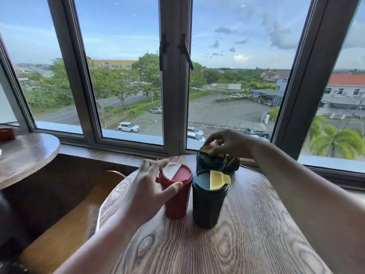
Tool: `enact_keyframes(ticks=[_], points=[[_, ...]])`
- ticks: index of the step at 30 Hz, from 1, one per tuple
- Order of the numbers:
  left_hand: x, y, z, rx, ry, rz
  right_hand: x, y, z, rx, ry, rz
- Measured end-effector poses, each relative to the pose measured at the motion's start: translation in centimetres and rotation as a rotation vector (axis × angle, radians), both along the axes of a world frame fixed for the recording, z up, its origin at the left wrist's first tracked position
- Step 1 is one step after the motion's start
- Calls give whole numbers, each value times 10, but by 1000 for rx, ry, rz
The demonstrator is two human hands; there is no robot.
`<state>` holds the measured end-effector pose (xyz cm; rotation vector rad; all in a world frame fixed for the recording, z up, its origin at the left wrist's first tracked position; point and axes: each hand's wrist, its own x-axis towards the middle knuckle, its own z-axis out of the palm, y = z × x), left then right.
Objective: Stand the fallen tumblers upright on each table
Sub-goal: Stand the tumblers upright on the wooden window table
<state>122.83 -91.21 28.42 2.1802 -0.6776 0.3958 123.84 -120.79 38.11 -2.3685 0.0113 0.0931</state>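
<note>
Three tumblers stand upright close together on a round wooden table [246,234]. A red tumbler [176,198] with a white lid flap is at the left; my left hand [152,186] wraps its side, thumb in front and fingers behind the lid. A dark tumbler [209,202] with a yellow flap stands beside it, untouched. Behind it is a second dark tumbler [210,162]; my right hand [227,144] rests on its lid, fingers pinching the yellow flap. A dark object [234,165] sits behind that tumbler, mostly hidden.
A second round wooden table [27,153] is at the left with a reddish object [7,133] at its far edge. A wooden chair seat [65,230] lies between the tables. A window frame [173,95] and sill run behind the table.
</note>
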Motion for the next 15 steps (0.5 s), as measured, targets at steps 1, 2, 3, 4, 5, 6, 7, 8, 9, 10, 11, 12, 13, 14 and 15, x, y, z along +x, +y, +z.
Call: enact_keyframes(ticks=[1, 2, 3, 4, 5, 6, 7, 8, 9, 10, 11, 12, 13, 14, 15], points=[[-1, 0, 0, -5, 3, -1, 3, 8, 1, 13, 2, 22], [0, 0, 0, -11, 0, -2, 6, 15, 2, 10, 10, 42], [-1, 0, 0, -11, -1, -2, 10, 21, 1, -3, 26, 56], [-2, 0, 1, -14, -9, -4, 13, 25, 1, -16, 41, 65], [-3, 1, 2, -12, -4, -9, 15, 28, -1, -27, 54, 69], [-2, 1, 1, -19, -12, -15, 17, 31, -3, -32, 66, 70], [-3, 2, 2, -13, -6, -22, 19, 31, -6, -42, 69, 67], [-3, 2, 3, -13, -9, -27, 19, 32, -9, -43, 80, 67], [-2, 3, 2, -11, 3, -31, 20, 31, -11, -45, 96, 67], [-1, 4, 1, -12, -7, -31, 20, 30, -11, -51, 115, 70], [-2, 4, 1, -5, -1, -29, 21, 28, -9, -61, 127, 71], [-2, 5, 2, -8, 0, -31, 21, 25, -6, -66, 133, 69], [-2, 5, 2, -3, 9, -26, 23, 19, -3, -60, 120, 54], [-1, 6, 0, -10, -5, -23, 26, 12, 1, -37, 83, 16], [-2, 6, 1, -15, 8, -23, 32, 2, 5, -7, 20, -42]])
